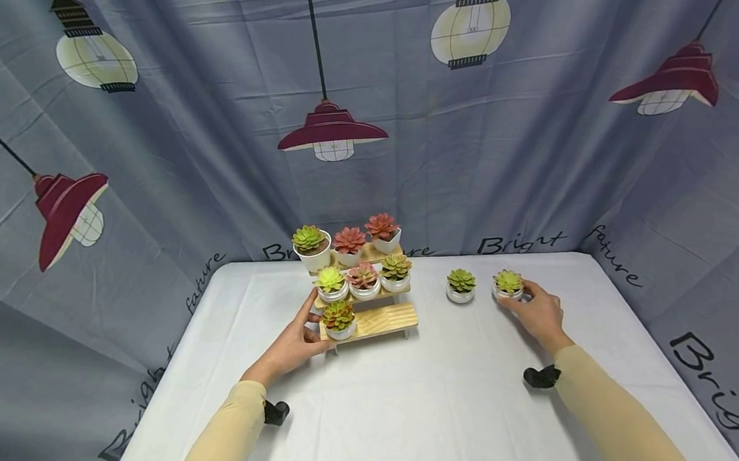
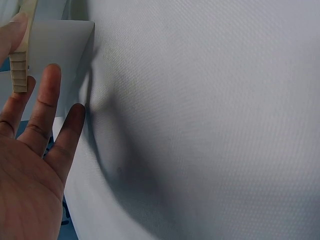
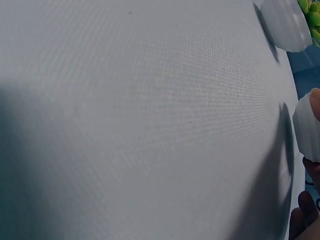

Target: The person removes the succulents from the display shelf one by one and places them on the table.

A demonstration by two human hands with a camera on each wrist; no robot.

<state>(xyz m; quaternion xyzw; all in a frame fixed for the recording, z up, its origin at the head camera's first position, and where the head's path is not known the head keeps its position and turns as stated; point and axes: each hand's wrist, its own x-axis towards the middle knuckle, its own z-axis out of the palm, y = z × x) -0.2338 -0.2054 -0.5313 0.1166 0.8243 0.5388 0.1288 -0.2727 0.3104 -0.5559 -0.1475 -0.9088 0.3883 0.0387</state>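
My left hand point(image 1: 301, 337) is at the left end of a three-step wooden plant stand point(image 1: 386, 319). In the left wrist view, its thumb and a finger pinch the end of a wooden board point(image 2: 19, 72), while other fingers extend. On the right, my right hand point(image 1: 537, 315) grips a small white pot with a light green succulent point(image 1: 508, 282). The right wrist view shows the thumb on that white pot point(image 3: 306, 127), close above the cloth. Left of it stands another potted green succulent point(image 1: 461, 285).
The top step bears a green succulent point(image 1: 310, 244) and two red ones. Three potted succulents fill the middle step, with a yellow-green one point(image 1: 331, 280) at left. A red-green succulent point(image 1: 339, 318) sits at the bottom step's left. A white cloth point(image 1: 423, 414) covers the table before a grey-blue curtain point(image 1: 218, 126).
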